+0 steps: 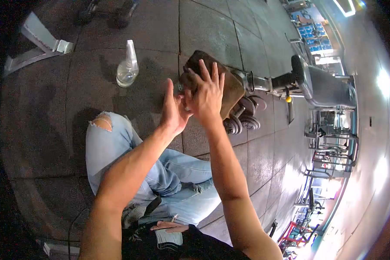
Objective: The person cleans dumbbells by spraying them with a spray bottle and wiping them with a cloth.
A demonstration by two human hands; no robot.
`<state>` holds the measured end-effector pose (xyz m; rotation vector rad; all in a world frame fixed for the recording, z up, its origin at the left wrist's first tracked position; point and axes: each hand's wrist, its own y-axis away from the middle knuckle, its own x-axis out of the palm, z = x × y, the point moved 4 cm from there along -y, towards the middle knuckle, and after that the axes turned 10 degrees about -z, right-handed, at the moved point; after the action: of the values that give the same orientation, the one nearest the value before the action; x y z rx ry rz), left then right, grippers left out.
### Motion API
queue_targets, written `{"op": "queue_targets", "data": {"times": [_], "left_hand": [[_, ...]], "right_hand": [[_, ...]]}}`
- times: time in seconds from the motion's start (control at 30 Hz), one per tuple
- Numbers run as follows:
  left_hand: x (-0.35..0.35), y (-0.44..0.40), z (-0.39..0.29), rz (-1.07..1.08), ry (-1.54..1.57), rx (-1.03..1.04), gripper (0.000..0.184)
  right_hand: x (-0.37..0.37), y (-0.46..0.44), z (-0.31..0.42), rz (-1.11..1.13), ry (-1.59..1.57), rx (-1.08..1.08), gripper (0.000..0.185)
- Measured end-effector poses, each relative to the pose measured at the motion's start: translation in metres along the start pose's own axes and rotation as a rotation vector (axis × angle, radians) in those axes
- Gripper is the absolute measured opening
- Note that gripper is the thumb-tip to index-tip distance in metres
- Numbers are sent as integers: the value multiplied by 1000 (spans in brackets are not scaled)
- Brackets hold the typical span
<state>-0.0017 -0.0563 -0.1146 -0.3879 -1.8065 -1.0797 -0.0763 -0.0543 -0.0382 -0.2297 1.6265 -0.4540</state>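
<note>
My right hand (206, 96) is stretched out with its fingers spread, its back towards me, in front of a brown pad (232, 89). My left hand (176, 110) meets it at the palm side. Its thumb points up and apart, while its other fingers are partly hidden behind the right hand. Nothing clearly shows in either hand. Whether the right fingers touch the pad, I cannot tell. To the left on the dark floor tiles stands a clear bottle (126, 74) with some liquid and a pale, long top.
Dumbbells (242, 120) lie just beyond the brown pad. A metal post (260, 82) joins the pad to a black padded bench (327, 86). A grey metal stand foot (43, 45) is at upper left. My bent legs in torn jeans (112, 138) are below. Gym machines (333, 143) line the right.
</note>
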Motion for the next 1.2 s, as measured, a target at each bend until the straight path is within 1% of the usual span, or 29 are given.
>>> {"op": "queue_targets", "data": {"times": [0.03,0.07,0.1,0.13,0.2,0.23,0.3,0.37,0.4,0.47,0.5,0.57,0.6,0.67,0.7,0.77,0.8,0.83,0.9,0.93,1.0,1.03,1.07,1.1,1.13,1.17,1.2], "left_hand": [[-2,0,1,-43,-6,26,85],[8,14,-4,-51,-74,22,93],[7,12,-1,-50,-85,14,93],[6,9,-1,14,-97,28,96],[4,1,-1,123,-104,36,101],[1,-3,2,120,-114,34,101],[2,-5,3,138,-124,23,100],[3,-3,3,90,-157,26,100],[4,-3,2,47,-180,29,100],[3,-5,3,57,-165,28,100],[3,-6,3,75,-148,26,99],[2,-9,5,54,-161,44,99],[2,-10,5,77,-162,50,97],[3,-11,4,101,-164,55,96],[3,-11,3,95,-155,72,94],[0,-15,3,93,-148,89,92],[-4,-19,1,97,-133,97,91],[-7,-21,-1,100,-118,106,91],[-3,-15,-2,84,-123,105,92],[-1,-12,-3,59,-120,99,94],[-7,-15,4,62,-127,85,96],[-7,-16,8,60,-139,58,98],[-4,-9,7,110,-207,58,102],[-2,-8,7,122,-204,62,102],[-3,-9,9,78,-191,58,101],[-4,-9,11,35,-180,52,101],[-5,-10,10,-79,-133,56,102]], "right_hand": [[-7,14,4,-24,-9,13,63],[-8,29,7,-64,-24,58,71],[-7,44,9,-104,-40,101,80],[-4,58,11,-106,-38,116,80],[-4,78,7,-231,-33,296,78],[-2,81,3,-233,-37,306,78],[1,80,-7,-294,-126,418,91],[1,71,-26,-342,-197,473,77],[1,65,-36,-329,-195,460,72],[2,48,-60,-283,-200,469,58],[9,39,-77,-255,-233,485,54],[12,9,-93,-137,-277,591,52],[16,-4,-98,-132,-276,591,52],[25,-30,-99,3,-210,456,49],[24,-40,-95,2,-209,455,49],[32,-57,-77,79,-137,288,36],[33,-60,-67,-37,-129,147,36],[31,-58,-67,-42,-130,146,36],[23,-60,-73,-130,-803,321,37],[3,-56,-87,-179,-908,382,39],[-27,-31,-115,-282,-1190,940,45],[-51,-20,-124,-339,-1249,1079,49],[-87,-20,-108,-465,-1401,1097,55],[-94,-15,-150,-496,-1418,891,60],[-132,-13,-125,-583,-1468,903,62],[-150,-2,-149,-605,-1433,850,62],[-176,1,-151,-609,-1382,704,61]]}}
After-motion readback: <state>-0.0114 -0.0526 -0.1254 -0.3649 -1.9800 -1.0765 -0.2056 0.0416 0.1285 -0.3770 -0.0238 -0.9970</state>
